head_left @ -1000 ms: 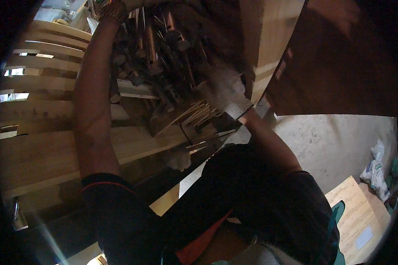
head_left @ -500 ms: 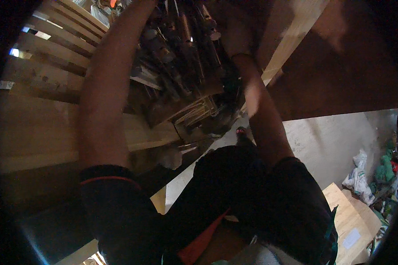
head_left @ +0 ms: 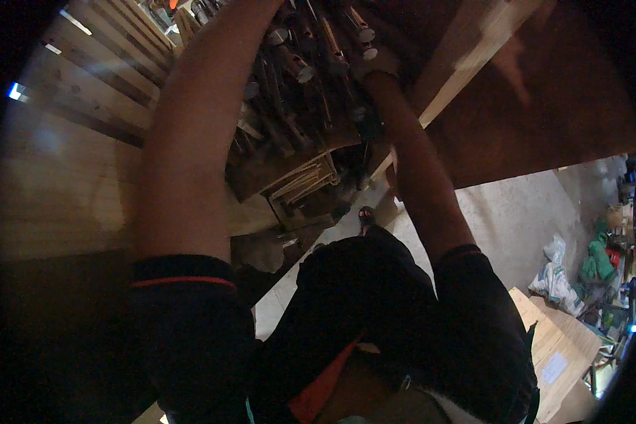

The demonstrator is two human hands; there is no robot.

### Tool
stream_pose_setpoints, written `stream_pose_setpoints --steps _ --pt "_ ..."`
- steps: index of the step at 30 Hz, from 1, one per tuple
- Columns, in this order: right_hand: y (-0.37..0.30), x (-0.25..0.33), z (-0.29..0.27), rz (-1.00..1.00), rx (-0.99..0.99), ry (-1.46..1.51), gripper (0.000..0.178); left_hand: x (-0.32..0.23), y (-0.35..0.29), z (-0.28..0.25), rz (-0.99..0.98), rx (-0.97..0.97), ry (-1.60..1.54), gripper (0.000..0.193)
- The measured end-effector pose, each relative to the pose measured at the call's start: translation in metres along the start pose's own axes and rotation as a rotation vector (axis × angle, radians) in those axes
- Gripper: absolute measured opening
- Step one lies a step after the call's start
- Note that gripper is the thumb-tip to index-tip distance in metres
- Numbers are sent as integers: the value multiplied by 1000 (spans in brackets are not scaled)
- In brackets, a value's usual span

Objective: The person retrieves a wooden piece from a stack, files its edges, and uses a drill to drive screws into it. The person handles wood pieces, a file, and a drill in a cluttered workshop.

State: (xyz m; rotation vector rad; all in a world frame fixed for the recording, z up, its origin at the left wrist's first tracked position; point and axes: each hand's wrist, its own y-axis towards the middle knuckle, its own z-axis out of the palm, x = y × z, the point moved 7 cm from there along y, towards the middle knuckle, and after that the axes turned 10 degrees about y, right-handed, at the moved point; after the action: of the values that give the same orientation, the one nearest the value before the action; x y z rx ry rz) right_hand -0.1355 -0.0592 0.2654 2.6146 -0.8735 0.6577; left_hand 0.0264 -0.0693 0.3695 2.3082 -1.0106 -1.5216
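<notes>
Right hand (head_left: pixel 381 63): was too dim, couldn't tell the fingers' spread or grip
Left hand: was out of frame, fingers unseen
Round-ended rods (head_left: pixel 304 74): slim, kinda shiny, bunched near the right hand

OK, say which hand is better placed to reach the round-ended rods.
Probably the right: the right hand appears close beside the round-ended rods, in shadow. The left forearm runs beyond the picture's upper edge, its hand unseen.
</notes>
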Motion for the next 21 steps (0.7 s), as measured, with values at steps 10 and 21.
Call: stream_pose_setpoints --steps 10,21 --pt "9 -26 3 -82 -31 -104 37 1 -29 10 -31 5 -82 48" --pt "11 -40 -6 -64 61 -218 40 -5 -43 12 -52 11 -132 48"
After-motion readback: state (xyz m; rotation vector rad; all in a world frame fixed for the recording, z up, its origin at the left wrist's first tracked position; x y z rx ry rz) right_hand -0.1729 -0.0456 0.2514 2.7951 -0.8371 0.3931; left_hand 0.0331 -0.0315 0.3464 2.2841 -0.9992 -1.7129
